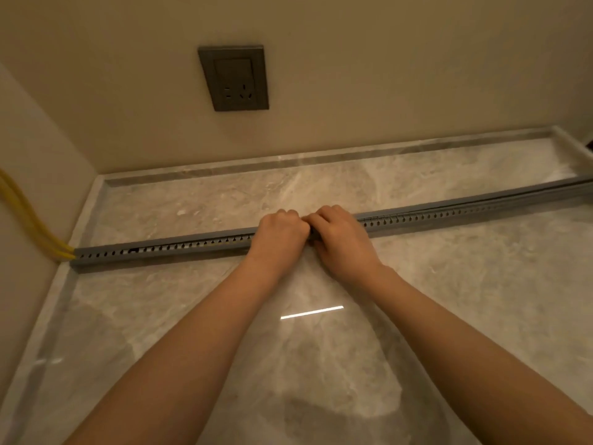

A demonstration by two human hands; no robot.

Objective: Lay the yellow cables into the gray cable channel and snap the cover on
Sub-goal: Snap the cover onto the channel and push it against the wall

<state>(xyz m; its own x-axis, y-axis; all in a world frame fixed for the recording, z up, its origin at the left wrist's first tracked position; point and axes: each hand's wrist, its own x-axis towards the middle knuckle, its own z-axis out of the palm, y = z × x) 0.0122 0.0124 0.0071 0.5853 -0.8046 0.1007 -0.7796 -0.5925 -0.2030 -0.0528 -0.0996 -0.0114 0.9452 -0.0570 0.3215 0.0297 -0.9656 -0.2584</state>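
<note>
Lengthwise, gray cable channel [433, 216] runs left-right, far end rising rightward

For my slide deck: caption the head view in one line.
Both hands, left hand and right hand, press on the gray cable channel, yellow cables entering its left end.

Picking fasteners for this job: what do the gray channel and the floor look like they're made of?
The long gray slotted cable channel: likely moulded plastic, matte, judging by its uniform colour and the regular punched slots along its side. The pale veined floor: polished stone or stone-look tile, glossy; it mirrors a ceiling light. Which of the two cannot be told.
</note>
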